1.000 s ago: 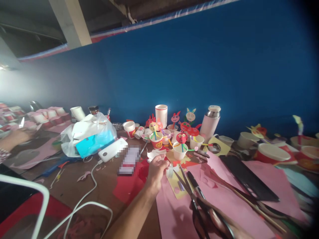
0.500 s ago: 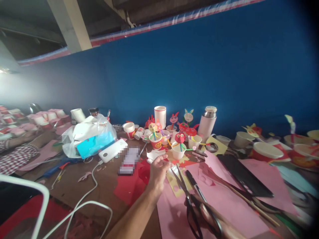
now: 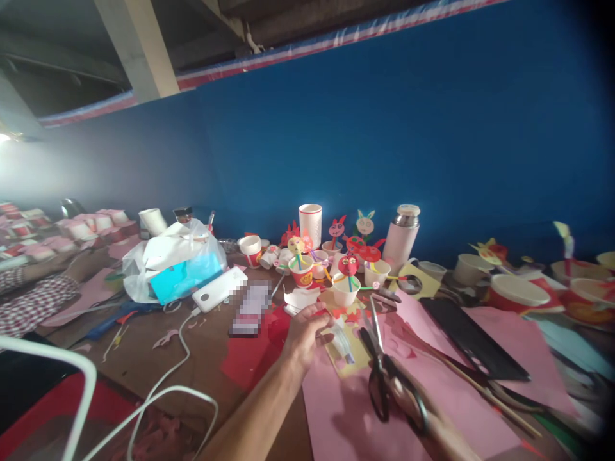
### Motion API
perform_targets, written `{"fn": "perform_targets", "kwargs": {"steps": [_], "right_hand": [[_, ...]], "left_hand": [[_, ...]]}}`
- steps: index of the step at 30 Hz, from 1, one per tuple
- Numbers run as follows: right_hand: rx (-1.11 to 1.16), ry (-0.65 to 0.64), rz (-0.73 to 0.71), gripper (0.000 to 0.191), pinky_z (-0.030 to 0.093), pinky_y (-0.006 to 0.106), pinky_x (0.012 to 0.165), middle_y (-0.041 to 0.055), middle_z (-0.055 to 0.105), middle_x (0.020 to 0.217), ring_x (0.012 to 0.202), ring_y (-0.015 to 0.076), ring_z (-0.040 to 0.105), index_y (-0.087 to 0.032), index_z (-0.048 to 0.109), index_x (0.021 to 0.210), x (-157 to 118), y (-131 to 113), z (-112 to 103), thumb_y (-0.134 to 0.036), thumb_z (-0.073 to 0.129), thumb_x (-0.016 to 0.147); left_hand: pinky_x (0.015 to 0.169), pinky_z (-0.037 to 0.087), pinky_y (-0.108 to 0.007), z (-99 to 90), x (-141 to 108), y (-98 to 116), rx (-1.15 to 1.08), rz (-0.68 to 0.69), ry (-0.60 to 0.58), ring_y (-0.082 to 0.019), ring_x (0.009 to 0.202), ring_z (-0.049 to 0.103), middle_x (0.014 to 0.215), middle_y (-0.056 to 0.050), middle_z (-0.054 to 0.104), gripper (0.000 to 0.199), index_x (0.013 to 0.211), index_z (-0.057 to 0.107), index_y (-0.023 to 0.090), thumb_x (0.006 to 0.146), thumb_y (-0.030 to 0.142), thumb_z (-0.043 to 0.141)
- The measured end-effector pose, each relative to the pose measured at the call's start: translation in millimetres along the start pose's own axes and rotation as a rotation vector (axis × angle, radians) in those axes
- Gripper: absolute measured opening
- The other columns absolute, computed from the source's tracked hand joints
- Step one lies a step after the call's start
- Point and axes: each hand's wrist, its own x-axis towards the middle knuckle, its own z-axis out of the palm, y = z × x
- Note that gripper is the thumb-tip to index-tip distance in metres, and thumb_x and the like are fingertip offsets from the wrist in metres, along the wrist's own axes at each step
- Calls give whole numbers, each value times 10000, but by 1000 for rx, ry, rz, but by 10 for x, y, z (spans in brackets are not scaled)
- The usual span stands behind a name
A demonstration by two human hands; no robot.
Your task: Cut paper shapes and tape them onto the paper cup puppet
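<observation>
My left hand (image 3: 306, 330) is closed, thumb and fingers pinched on a small whitish strip (image 3: 342, 342) that hangs over a yellow paper piece with cut holes (image 3: 358, 366). My right hand (image 3: 413, 390) has its fingers in the black handles of the scissors (image 3: 377, 339), to the right of the strip. The scissor blades are slightly apart and point up and away, blurred by motion. Beneath both hands lies pink paper (image 3: 346, 416), with red paper (image 3: 247, 358) at the left. A white cup with a red paper face (image 3: 346, 291) stands just beyond.
Decorated cups and a pink thermos (image 3: 402, 240) stand along the blue wall. A black phone (image 3: 473, 339) lies at the right. At the left are a plastic bag (image 3: 175, 262), a white power bank (image 3: 220, 289) with its cable, and another person's checkered sleeve (image 3: 38, 304).
The scissors in my right hand have moved right and turned, away from my left fingers. The whitish strip now hangs down more visibly from my left hand.
</observation>
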Motion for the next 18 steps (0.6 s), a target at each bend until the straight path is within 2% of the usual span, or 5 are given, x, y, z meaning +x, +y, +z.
{"fn": "perform_targets", "kwargs": {"steps": [5, 8, 10, 14, 18], "right_hand": [[-272, 262, -123, 466, 484, 326, 702, 33, 599, 862, 800, 212, 574, -236, 457, 1078, 60, -175, 48, -492, 605, 718], [-554, 336, -268, 467, 469, 357, 780, 43, 596, 930, 869, 225, 578, -240, 420, 1078, 172, -207, 47, -404, 641, 700], [-658, 303, -323, 415, 479, 360, 769, 49, 601, 934, 864, 225, 594, -241, 419, 1062, 253, -200, 45, -374, 622, 725], [-697, 221, -339, 306, 498, 357, 756, 61, 625, 950, 872, 225, 616, -238, 449, 1042, 339, -181, 20, -341, 559, 775], [-684, 155, -362, 287, 502, 334, 758, 36, 628, 911, 842, 205, 621, -241, 458, 1033, 343, -217, -101, -308, 552, 770]], "left_hand": [[637, 512, -293, 63, -114, 12, -87, -63, -70, -150, 712, 615, 760, -50, 631, 425, 1056, 509, 140, 662, 95, 661], [660, 521, -318, 110, -220, 36, -131, -92, -109, -194, 806, 635, 731, -38, 626, 428, 1042, 505, 153, 651, 80, 661], [660, 520, -321, 137, -285, 51, -157, -97, -133, -221, 859, 636, 722, -37, 627, 411, 1015, 513, 158, 640, 79, 661], [644, 512, -319, 149, -375, 85, -132, -116, -153, -236, 876, 633, 763, -74, 652, 369, 970, 540, 150, 627, 111, 669], [599, 501, -301, 85, -425, 113, -6, -79, -176, -258, 867, 627, 641, -39, 602, 383, 957, 578, 138, 586, 106, 668]]}}
